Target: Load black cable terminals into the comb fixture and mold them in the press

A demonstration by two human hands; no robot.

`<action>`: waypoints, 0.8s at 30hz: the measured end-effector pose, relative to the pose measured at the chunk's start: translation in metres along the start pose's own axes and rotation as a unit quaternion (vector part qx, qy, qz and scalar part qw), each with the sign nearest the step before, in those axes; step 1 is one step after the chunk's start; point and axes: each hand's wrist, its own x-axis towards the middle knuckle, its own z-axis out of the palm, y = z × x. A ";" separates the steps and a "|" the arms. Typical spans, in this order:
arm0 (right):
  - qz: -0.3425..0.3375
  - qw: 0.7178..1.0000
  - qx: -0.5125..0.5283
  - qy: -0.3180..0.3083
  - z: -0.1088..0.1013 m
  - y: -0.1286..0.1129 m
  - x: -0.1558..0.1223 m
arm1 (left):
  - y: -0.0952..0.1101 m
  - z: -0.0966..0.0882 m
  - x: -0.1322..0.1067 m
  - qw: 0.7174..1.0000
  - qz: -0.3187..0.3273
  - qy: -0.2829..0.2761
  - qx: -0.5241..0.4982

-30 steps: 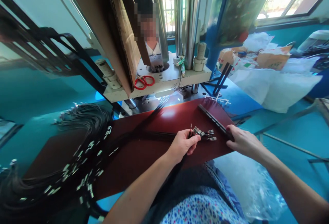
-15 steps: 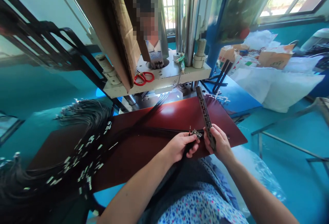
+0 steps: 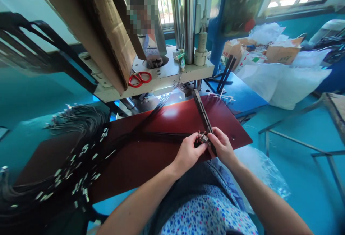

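My left hand (image 3: 189,151) is closed around a bunch of black cables whose small metal connectors (image 3: 202,137) stick out past the fingertips. My right hand (image 3: 222,146) grips the near end of a long dark slotted bar (image 3: 202,111), and its thumb and fingers meet the connectors beside the bar. The bar slants away from me, its far end near the press. Both hands are close together above the near edge of a dark red board (image 3: 161,148). Black cables (image 3: 164,136) run left from my left hand across the board.
A press with a pale plate (image 3: 161,84) stands behind the board, red-handled scissors (image 3: 140,79) on it. Several cables with metal ends (image 3: 78,163) are heaped at left. White sacks (image 3: 283,80) and cartons lie at right. A metal frame (image 3: 293,142) stands at far right.
My hands have come together, so the connectors now touch the right fingers beside the bar. The bar has turned and tipped lower. The whole view has shifted slightly.
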 end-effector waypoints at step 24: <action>-0.020 0.998 -0.048 0.024 -0.001 0.005 0.000 | 0.005 -0.001 0.021 0.962 -0.213 -0.067 -0.157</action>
